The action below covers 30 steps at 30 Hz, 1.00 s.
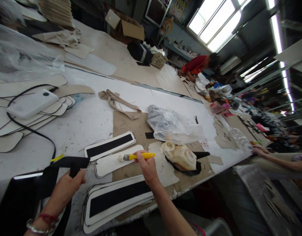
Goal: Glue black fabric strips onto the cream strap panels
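Note:
My right hand (148, 168) grips a paintbrush by its yellow handle (149, 155). Its whitish bristles rest on or just over a bare cream panel (105, 166) with a dark edge. Between the closed fingers of my left hand (67, 186) is a black fabric strip (75, 162), left of that panel. Behind the bare panel lies another panel with a black strip (110, 146) along its middle. Nearer me is a stack of similar panels (118, 198), the top one bearing a black strip. A stained plastic jug (183, 158) lies right of my right hand.
A clear plastic bag (172, 123) and a beige fabric strap (122, 106) lie beyond the panels. A white device (34, 103) with a black cord tops cut pieces at left. A dark phone-like slab (18, 200) is nearby. Co-workers (196, 67) are farther off.

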Motion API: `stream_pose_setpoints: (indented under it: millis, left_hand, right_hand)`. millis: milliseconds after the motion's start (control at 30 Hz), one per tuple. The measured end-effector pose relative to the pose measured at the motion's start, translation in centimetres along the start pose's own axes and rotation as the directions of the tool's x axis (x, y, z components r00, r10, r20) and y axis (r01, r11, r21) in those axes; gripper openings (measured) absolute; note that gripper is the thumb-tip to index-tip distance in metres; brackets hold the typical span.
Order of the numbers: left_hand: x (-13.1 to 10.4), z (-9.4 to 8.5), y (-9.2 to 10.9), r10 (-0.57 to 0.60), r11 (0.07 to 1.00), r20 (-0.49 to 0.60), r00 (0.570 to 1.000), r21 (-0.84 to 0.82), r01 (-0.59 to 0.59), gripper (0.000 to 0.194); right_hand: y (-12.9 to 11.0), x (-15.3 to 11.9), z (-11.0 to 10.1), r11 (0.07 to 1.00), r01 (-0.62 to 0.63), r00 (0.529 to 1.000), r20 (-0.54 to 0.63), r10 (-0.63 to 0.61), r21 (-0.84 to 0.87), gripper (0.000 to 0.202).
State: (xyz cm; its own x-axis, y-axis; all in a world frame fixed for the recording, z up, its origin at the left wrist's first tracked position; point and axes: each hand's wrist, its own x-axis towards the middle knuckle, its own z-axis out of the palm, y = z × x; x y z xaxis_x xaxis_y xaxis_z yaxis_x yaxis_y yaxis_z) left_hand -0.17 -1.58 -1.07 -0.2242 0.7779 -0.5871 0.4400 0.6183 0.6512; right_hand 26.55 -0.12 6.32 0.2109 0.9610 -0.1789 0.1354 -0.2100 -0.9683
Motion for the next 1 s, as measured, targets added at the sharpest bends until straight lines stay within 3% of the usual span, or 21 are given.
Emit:
stream_pose_setpoints:
  millis: [100, 233, 400, 500, 700, 867, 933, 1000]
  left_hand:
    - [-0.1, 0.0, -0.1, -0.040, 0.999, 0.016, 0.999, -0.005, 0.040, 0.038]
    - [-0.5, 1.4, 0.6, -0.027, 0.992, 0.090, 0.996, -0.116, 0.038, 0.045]
    - [-0.3, 3.1, 0.6, -0.052, 0.976, 0.149, 0.988, -0.204, 0.082, 0.049]
    - [-0.3, 3.4, 0.5, -0.066, 0.974, 0.146, 0.987, -0.205, 0.096, 0.043]
    - [-0.7, 3.0, 1.0, -0.038, 0.977, 0.137, 0.990, -0.202, 0.066, 0.037]
    - [-1.6, -0.1, 2.3, -0.038, 0.993, 0.028, 0.999, -0.108, 0.041, 0.030]
    - [-3.2, -1.9, 4.0, -0.003, 0.985, 0.038, 0.999, -0.170, 0.010, 0.030]
    - [-5.4, -3.5, 6.3, 0.076, 0.906, 0.137, 0.988, -0.424, -0.011, 0.027]
  right_hand:
    - [0.4, -0.2, 1.3, 0.998, 0.047, 0.996, 0.080, -0.044, -0.041, 0.028]
    - [1.8, -0.5, 3.9, 0.999, 0.039, 0.989, 0.144, -0.035, -0.020, 0.026]
    - [3.7, -0.3, 6.4, 0.997, -0.070, 0.985, 0.163, 0.065, 0.023, 0.026]
    - [4.0, -0.4, 6.8, 0.997, -0.047, 0.986, 0.158, 0.056, -0.058, 0.024]
    - [1.5, -1.1, 4.6, 0.958, 0.108, 0.993, 0.072, -0.092, -0.267, 0.023]
    - [-1.8, -1.1, 1.2, 0.944, 0.203, 0.979, 0.038, -0.200, -0.260, 0.026]
    - [-3.0, -1.1, 0.4, 0.938, 0.257, 0.966, 0.066, -0.249, -0.234, 0.025]
    - [-4.2, -1.2, 0.1, 0.931, 0.280, 0.959, 0.115, -0.260, -0.234, 0.023]
